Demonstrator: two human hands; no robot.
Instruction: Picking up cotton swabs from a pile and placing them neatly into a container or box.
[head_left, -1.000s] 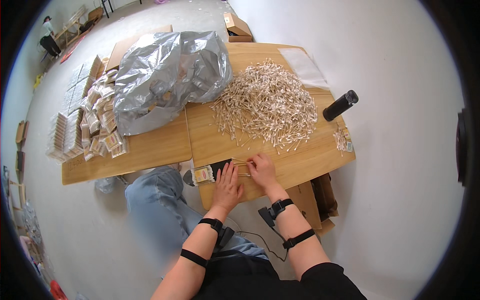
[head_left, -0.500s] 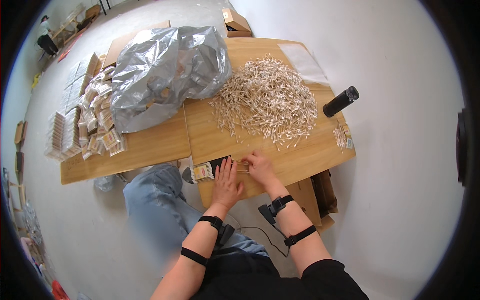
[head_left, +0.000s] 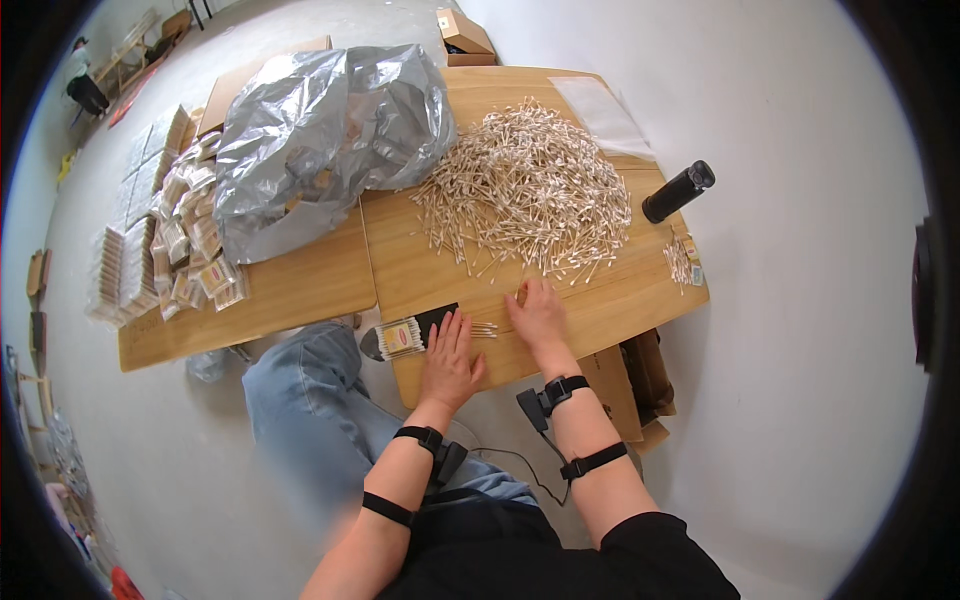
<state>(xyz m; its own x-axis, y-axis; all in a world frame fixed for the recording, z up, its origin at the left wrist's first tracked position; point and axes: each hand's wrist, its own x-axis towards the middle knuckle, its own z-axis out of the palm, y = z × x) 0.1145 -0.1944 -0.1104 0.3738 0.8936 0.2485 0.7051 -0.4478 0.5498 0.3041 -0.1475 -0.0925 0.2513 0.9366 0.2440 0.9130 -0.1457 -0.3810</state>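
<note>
My left hand (head_left: 451,360) lies flat with fingers outstretched over a black flat piece (head_left: 445,313) at the table's near edge. Left of it, a clear pack of cotton swabs (head_left: 401,338) with a yellow-and-red label pokes out past a dark rounded tip. To the right of that hand, a few cotton swabs (head_left: 484,330) stick out with their white heads showing. My right hand (head_left: 538,316) is a little further right, fingers curled together above the wood; what they pinch, if anything, is hidden. Beyond it spreads a big heap of loose cotton swabs (head_left: 535,185).
A crumpled silver plastic bag (head_left: 290,140) lies left of the heap. Filled swab packs (head_left: 190,235) are piled and stacked at the far left. A black cylinder (head_left: 680,191) stands on the right, near a small group of swabs (head_left: 679,264). A white sheet (head_left: 603,115) lies behind.
My right hand has moved away from the swabs beside my left hand, rightward and toward the heap. My left hand stays flat in place. The view has shifted slightly.
</note>
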